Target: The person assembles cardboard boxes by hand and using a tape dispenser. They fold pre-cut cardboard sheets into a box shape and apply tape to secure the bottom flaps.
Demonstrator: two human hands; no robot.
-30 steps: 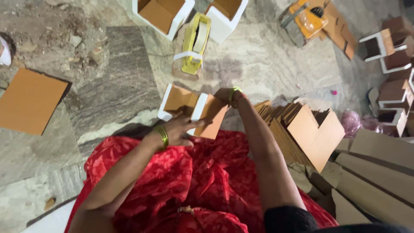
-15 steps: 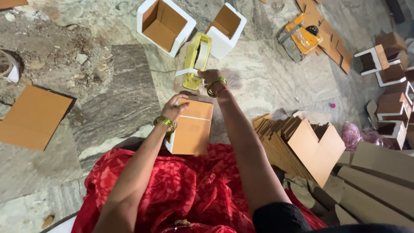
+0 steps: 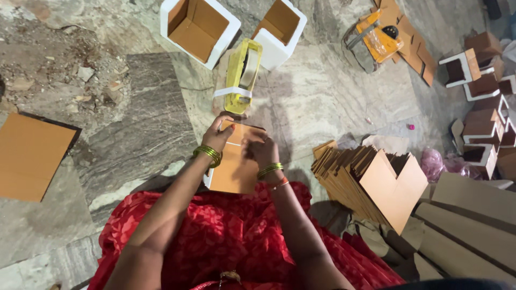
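Observation:
A small brown cardboard box (image 3: 235, 171) with white outer sides rests against my red-clad lap. My left hand (image 3: 217, 135) grips its far left edge, a green bangle on that wrist. My right hand (image 3: 260, 150) presses on the box's top flap, fingers curled over it. A yellow tape dispenser (image 3: 242, 75) lies on the stone floor just beyond the box, a little past my fingertips.
Two open white boxes (image 3: 198, 28) (image 3: 280, 29) stand at the far side. A stack of flat brown cartons (image 3: 371, 180) leans at my right. A flat cardboard sheet (image 3: 32, 156) lies at left. More folded boxes (image 3: 484, 107) and an orange dispenser (image 3: 376, 40) sit far right.
The box has been turned and brought flat against my lap. My right hand came back from the tape dispenser onto the box's top flap.

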